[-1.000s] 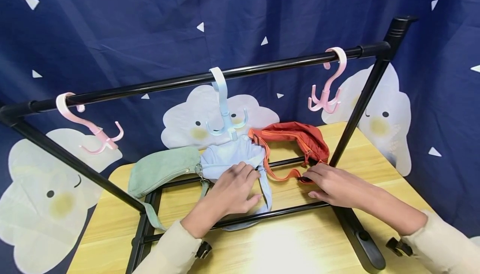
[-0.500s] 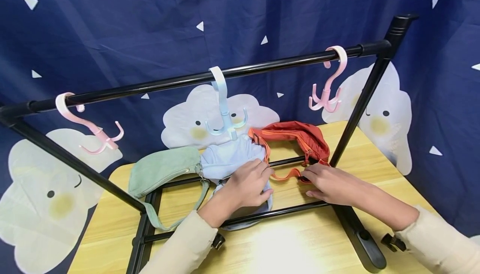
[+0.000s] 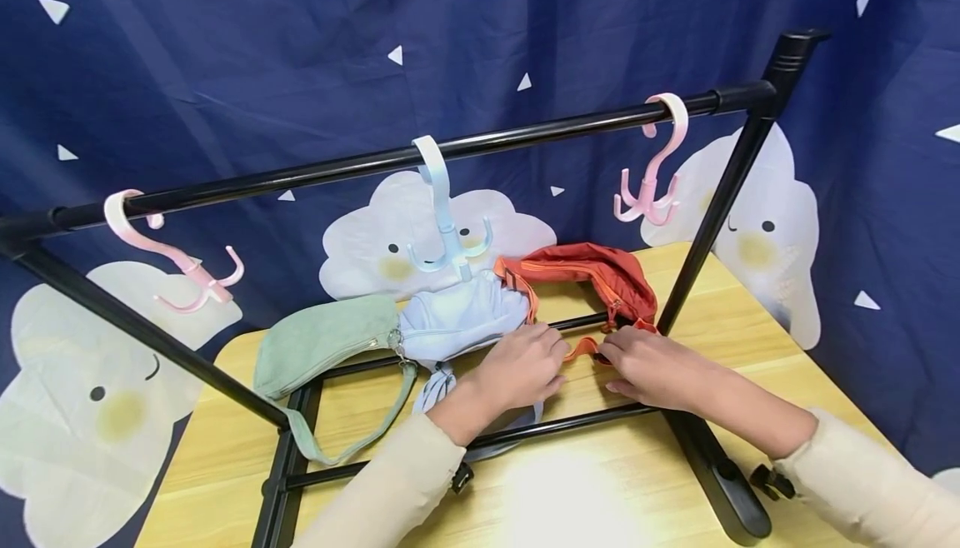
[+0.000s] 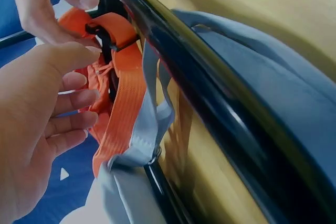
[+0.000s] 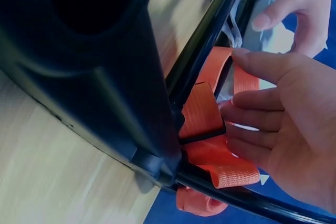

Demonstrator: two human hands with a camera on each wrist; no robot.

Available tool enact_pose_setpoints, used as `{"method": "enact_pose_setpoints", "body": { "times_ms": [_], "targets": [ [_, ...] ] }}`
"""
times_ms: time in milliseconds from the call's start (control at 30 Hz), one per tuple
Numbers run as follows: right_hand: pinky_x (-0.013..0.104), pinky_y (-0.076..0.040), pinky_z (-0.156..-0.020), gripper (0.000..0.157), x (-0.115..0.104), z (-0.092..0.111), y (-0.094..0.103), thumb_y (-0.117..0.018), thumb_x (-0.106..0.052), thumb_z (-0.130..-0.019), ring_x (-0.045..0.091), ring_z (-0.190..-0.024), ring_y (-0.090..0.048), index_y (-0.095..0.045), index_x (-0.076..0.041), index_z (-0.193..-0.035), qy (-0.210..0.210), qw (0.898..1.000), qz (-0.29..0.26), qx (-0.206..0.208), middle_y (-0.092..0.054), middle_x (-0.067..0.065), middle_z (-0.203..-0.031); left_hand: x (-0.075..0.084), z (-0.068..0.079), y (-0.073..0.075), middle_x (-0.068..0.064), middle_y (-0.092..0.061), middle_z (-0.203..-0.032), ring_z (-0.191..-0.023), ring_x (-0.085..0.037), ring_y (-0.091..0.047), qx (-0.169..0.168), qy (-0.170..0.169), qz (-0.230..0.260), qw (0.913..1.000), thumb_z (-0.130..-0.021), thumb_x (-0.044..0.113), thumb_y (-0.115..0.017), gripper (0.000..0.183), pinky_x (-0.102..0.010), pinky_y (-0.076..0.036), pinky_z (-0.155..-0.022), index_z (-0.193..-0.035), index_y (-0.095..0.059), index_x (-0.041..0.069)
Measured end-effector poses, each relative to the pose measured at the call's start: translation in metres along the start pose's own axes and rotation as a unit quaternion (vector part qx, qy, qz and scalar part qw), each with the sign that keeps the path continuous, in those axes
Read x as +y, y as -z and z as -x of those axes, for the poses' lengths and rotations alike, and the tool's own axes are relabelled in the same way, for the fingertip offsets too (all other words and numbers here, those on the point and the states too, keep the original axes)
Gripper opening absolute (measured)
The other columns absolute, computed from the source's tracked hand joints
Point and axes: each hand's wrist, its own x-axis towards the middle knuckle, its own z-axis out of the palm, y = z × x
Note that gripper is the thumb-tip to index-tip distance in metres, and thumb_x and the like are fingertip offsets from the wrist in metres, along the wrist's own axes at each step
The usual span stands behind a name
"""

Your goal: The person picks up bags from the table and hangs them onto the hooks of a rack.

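Observation:
A red waist bag (image 3: 592,273) with an orange strap (image 3: 581,350) lies at the back right of the table. My right hand (image 3: 660,367) is at the strap, beside its black buckle (image 5: 205,135); in the right wrist view thumb and fingers stand apart, fingertips against the webbing. My left hand (image 3: 517,369) hovers near the strap's other stretch, fingers loosely bent and gripping nothing in the left wrist view. Behind it lies a light blue bag (image 3: 461,315), whose strap (image 4: 149,108) runs beside the orange one. A green bag (image 3: 326,340) lies further left.
A black rack (image 3: 360,166) stands over the wooden table (image 3: 585,490). From its top bar hang a left pink hook (image 3: 176,256), a blue hook (image 3: 446,206) and a right pink hook (image 3: 652,173). Lower bars (image 3: 570,425) cross in front of the hands.
My left hand has moved right, from over the light blue bag's strap to beside the orange strap. The green bag's strap has come into fuller view. My right hand has barely moved.

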Motion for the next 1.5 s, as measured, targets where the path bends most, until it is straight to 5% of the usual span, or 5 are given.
{"method": "enact_pose_setpoints", "body": {
  "times_ms": [433, 933, 1167, 1500],
  "targets": [
    [0.04, -0.055, -0.08, 0.039, -0.001, -0.004, -0.009, -0.09, -0.033, -0.078, 0.024, -0.081, -0.062, -0.068, -0.003, -0.09, 0.001, 0.997, 0.082, 0.011, -0.068, 0.007, -0.085, 0.008, -0.018, -0.009, 0.005, -0.069, -0.103, -0.098, -0.014, -0.064, -0.034, 0.005, -0.002, 0.9994, -0.098, 0.044, -0.065, 0.029, -0.026, -0.055, -0.087, -0.112, -0.068, 0.018],
    [0.041, -0.051, -0.083, 0.034, -0.001, -0.011, -0.015, -0.085, -0.033, -0.083, 0.027, -0.083, -0.059, -0.065, -0.006, -0.08, -0.028, 0.995, 0.094, -0.014, -0.062, 0.006, -0.078, 0.017, -0.028, -0.022, 0.005, -0.065, -0.085, -0.076, -0.011, -0.065, -0.005, 0.034, -0.021, 0.9992, -0.1, 0.023, -0.059, 0.014, -0.025, -0.056, -0.067, -0.092, -0.069, 0.018],
    [0.039, -0.047, -0.071, 0.031, 0.0, -0.015, -0.017, -0.082, -0.031, -0.084, 0.026, -0.077, -0.06, -0.063, -0.009, -0.073, -0.044, 0.995, 0.088, -0.011, -0.062, 0.005, -0.074, 0.017, -0.034, -0.023, 0.005, -0.066, -0.084, -0.075, -0.01, -0.067, -0.048, 0.07, -0.022, 0.9962, -0.103, 0.024, -0.058, 0.017, -0.027, -0.058, -0.066, -0.095, -0.071, 0.018],
    [0.035, -0.04, -0.066, 0.028, 0.003, -0.02, -0.021, -0.08, -0.025, -0.086, 0.024, -0.071, -0.059, -0.061, -0.012, -0.069, -0.049, 0.994, 0.096, -0.034, -0.062, 0.002, -0.07, 0.021, -0.042, -0.031, 0.005, -0.068, -0.09, -0.081, -0.011, -0.069, -0.091, 0.078, 0.001, 0.9928, -0.105, 0.021, -0.055, 0.016, -0.029, -0.059, -0.069, -0.101, -0.071, 0.018]
  ]
}}
